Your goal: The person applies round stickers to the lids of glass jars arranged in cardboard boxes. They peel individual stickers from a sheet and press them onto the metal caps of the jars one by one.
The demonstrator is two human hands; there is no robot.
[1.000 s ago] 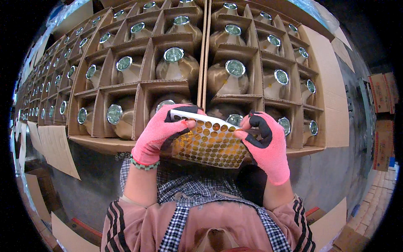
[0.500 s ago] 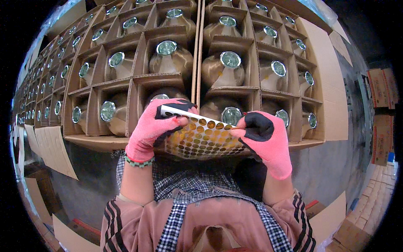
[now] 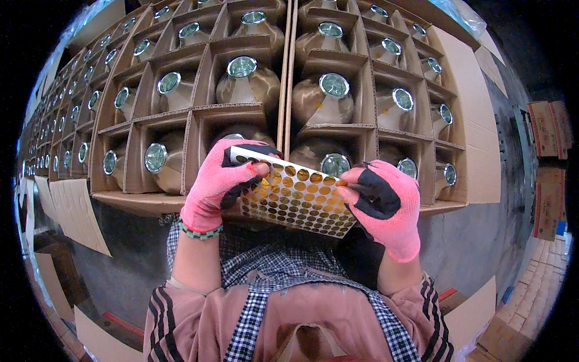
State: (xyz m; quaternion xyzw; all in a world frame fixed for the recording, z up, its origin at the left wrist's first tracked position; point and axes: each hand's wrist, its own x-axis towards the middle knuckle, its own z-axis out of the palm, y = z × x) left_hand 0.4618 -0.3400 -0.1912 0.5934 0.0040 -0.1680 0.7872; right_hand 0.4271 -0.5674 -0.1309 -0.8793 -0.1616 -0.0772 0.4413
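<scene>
Sheet (image 3: 295, 200) is up by the near edge of the open boxes (image 3: 139, 205), and the far side looks tight: bottles (image 3: 333, 86) crowd just beyond its top edge. Can't really tell how much gap there is down to the apron (image 3: 277, 271), but grey floor (image 3: 449, 238) shows out to both sides. Left hand (image 3: 218, 184) (pink glove, dark palm) grips the top left corner, thumb in front; right hand (image 3: 387, 205) pinches the right edge near the top. It's white with rows of shiny gold dots, sloping down rightward, pretty flat.
</scene>
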